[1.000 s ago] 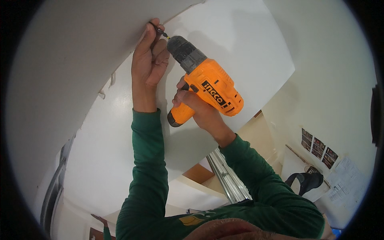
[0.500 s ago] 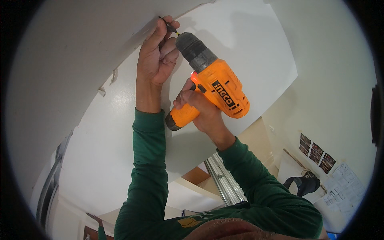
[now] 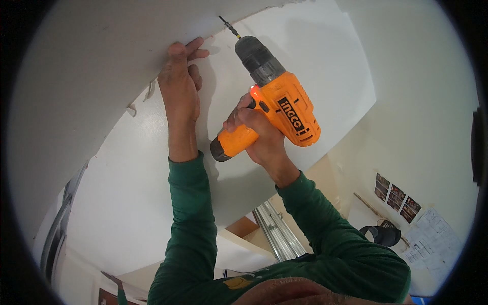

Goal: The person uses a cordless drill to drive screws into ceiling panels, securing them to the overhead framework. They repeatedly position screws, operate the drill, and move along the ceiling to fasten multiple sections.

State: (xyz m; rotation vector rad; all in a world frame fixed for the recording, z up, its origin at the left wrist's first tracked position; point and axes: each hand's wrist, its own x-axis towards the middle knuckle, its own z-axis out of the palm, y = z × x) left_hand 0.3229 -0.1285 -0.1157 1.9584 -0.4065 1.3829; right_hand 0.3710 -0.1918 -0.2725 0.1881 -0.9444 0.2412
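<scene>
My right hand (image 3: 264,134) is wrapped round the grip of an orange and black cordless drill (image 3: 292,104), its fingers at the trigger. A red light glows beside the trigger. From the black chuck (image 3: 258,60) a slim driver bit (image 3: 231,28) points up and left, its dark tip close to the grey panel (image 3: 117,56). Whether a screw sits on that tip is too small to tell. My left hand (image 3: 180,76) is at the edge where the grey panel meets the white board (image 3: 137,178), left of the bit. Its upper fingers are stretched out, with nothing visible in them.
Small torn flaps (image 3: 132,110) stick out along the panel joint. Long metal profiles (image 3: 279,231) lie below, between my arms. On the right wall hang photo sheets (image 3: 397,197) and a drawing (image 3: 432,241), near a dark object (image 3: 384,234). A metal channel (image 3: 58,221) runs at the far left.
My left hand has let go of the bit's end and moved left and down to the panel joint. The drill has shifted slightly right, and its bit is now uncovered.
</scene>
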